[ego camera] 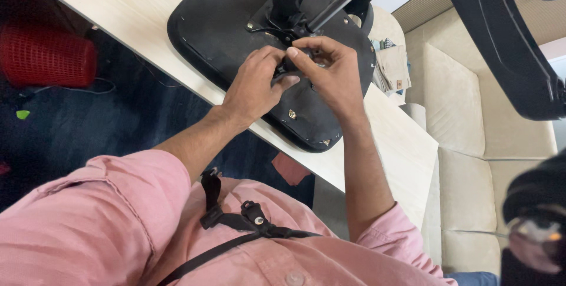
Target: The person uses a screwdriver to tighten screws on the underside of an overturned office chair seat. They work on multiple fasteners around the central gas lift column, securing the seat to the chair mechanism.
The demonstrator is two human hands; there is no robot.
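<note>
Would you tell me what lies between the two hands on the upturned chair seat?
In the head view, a small black part sits between the left hand and right hand, both pinching it.

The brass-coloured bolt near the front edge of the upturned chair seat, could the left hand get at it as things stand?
Probably yes. The bolt lies bare on the black seat underside, just below the left hand, with nothing over it. That hand and the right hand are both busy pinching a small black part, so it would have to let go first.

A home living room: cream sofa (471,115), carpet (88,121).
</note>
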